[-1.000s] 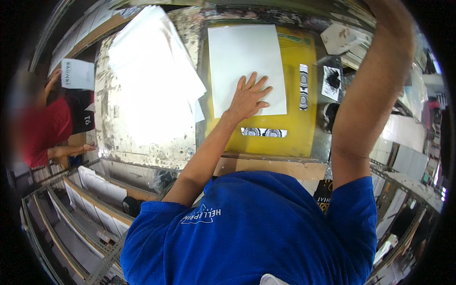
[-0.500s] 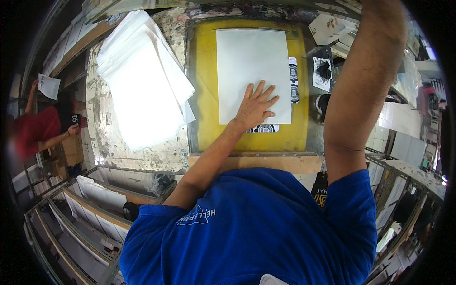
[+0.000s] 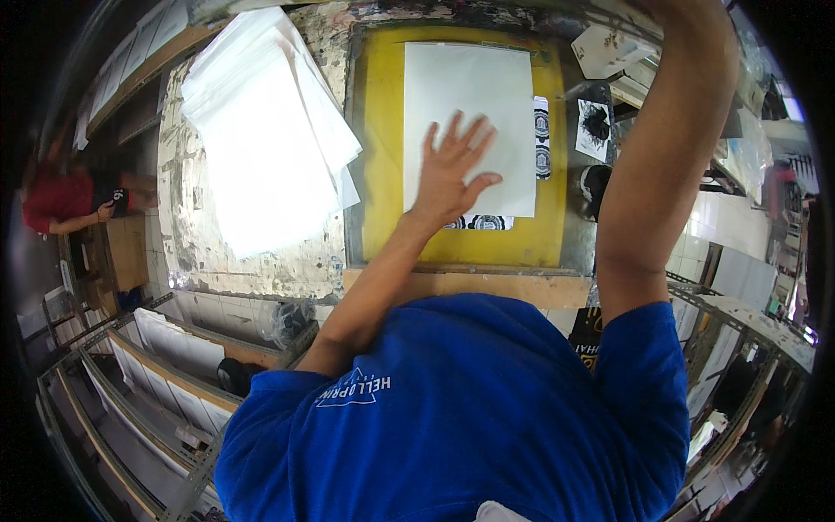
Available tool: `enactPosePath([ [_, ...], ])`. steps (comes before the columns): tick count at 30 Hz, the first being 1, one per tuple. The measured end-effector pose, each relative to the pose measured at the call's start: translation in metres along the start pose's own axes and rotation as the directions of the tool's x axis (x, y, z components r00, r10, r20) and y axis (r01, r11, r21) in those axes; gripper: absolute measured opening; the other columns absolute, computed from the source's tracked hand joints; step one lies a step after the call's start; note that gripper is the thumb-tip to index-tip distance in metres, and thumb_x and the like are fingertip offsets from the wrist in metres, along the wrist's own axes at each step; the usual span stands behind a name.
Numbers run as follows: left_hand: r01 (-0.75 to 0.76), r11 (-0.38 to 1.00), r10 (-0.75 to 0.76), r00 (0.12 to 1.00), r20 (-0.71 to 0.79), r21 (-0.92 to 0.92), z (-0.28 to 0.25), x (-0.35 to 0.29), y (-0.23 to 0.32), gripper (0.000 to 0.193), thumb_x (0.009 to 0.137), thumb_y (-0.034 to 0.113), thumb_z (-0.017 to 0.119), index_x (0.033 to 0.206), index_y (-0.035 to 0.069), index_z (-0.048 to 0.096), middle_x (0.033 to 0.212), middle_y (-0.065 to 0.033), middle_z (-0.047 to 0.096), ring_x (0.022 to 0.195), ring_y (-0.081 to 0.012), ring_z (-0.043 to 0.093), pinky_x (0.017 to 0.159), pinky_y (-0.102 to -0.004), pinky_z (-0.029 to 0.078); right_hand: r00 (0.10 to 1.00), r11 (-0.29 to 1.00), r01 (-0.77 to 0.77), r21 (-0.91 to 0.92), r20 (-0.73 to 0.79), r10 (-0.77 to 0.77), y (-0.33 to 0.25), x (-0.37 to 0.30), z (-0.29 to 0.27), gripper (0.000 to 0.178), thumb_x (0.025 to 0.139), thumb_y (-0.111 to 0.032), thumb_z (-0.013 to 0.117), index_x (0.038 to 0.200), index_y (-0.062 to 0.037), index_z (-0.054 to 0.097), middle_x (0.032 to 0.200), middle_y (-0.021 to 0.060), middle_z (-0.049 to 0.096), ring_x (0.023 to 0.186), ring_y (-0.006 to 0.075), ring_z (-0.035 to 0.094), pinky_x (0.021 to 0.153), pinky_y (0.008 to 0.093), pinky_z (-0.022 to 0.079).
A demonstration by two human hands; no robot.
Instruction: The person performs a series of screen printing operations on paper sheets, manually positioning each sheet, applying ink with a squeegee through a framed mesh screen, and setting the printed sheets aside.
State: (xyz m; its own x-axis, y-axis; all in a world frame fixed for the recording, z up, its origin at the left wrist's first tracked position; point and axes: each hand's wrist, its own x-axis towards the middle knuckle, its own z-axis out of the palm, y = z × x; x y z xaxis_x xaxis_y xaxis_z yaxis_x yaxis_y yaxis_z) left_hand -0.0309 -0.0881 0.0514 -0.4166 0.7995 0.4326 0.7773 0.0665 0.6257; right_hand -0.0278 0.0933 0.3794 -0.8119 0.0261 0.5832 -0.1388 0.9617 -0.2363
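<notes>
My left hand (image 3: 452,170) lies flat, fingers spread, palm pressed on the lower part of a white sheet (image 3: 470,104); it grips nothing, it only bears down. The sheet lies square on a yellow printing bed (image 3: 378,157), nearer its right side, and covers most of some black round prints (image 3: 483,223) that peek out below its bottom edge and along its right edge. My right arm (image 3: 661,148) rises straight up past the bed's right side, and the hand leaves the picture at the top, so I cannot tell whether it is spread or clasped on anything.

To the left of the bed, a loose stack of white sheets (image 3: 261,130) rests fanned on a worn, paint-flecked table (image 3: 187,244). A wooden ledge (image 3: 461,287) runs along the bed's near edge. Right of the bed sit a small printed card (image 3: 596,126) and a dark round pot (image 3: 596,184), hard to make out. Low at left, drying racks (image 3: 165,365) hold pale boards. Far left, a person in a red shirt (image 3: 61,200) bends over cardboard boxes (image 3: 122,248), blurred at the rim. My blue shirt (image 3: 470,418) hides everything beneath me.
</notes>
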Motion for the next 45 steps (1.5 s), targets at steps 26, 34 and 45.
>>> enactPosePath([
  [26, 0.579, 0.804, -0.527, 0.8, -0.286, 0.138, -0.061, -0.188, -0.036, 0.081, 0.058, 0.037, 0.092, 0.13, 0.007, 0.069, 0.154, -0.019, 0.044, 0.139, -0.0427, 0.035, 0.115, -0.0538, 0.027, 0.832, 0.912, -0.393, -0.121, 0.376, 0.409, -0.008, -0.266, 0.241, 0.081, 0.062, -0.01, 0.079, 0.139, -0.0234, 0.06, 0.105, 0.0072, 0.056, 0.108, 0.027, 0.052, 0.096, 0.0482, 0.034],
  [34, 0.53, 0.841, -0.486, 0.83, -0.275, 0.113, -0.065, -0.19, -0.037, 0.083, 0.063, 0.04, 0.09, 0.134, 0.005, 0.065, 0.155, -0.0254, 0.041, 0.139, -0.0433, 0.036, 0.115, -0.0553, 0.025, 0.941, 0.948, -0.275, -0.158, 0.159, 0.299, 0.11, -0.19, 0.291, 0.079, 0.059, -0.014, 0.073, 0.136, -0.0258, 0.063, 0.103, 0.0058, 0.056, 0.106, 0.0271, 0.053, 0.095, 0.0494, 0.034],
  [45, 0.54, 0.84, -0.501, 0.813, -0.297, 0.062, -0.063, -0.194, -0.037, 0.088, 0.061, 0.044, 0.09, 0.137, 0.009, 0.065, 0.156, -0.0229, 0.041, 0.139, -0.0414, 0.038, 0.114, -0.0531, 0.029, 0.976, 0.958, -0.16, -0.238, 0.11, 0.19, 0.233, -0.096, 0.327, 0.068, 0.075, -0.02, 0.075, 0.141, -0.0304, 0.062, 0.12, 0.0128, 0.067, 0.119, 0.0326, 0.059, 0.097, 0.0513, 0.035],
])
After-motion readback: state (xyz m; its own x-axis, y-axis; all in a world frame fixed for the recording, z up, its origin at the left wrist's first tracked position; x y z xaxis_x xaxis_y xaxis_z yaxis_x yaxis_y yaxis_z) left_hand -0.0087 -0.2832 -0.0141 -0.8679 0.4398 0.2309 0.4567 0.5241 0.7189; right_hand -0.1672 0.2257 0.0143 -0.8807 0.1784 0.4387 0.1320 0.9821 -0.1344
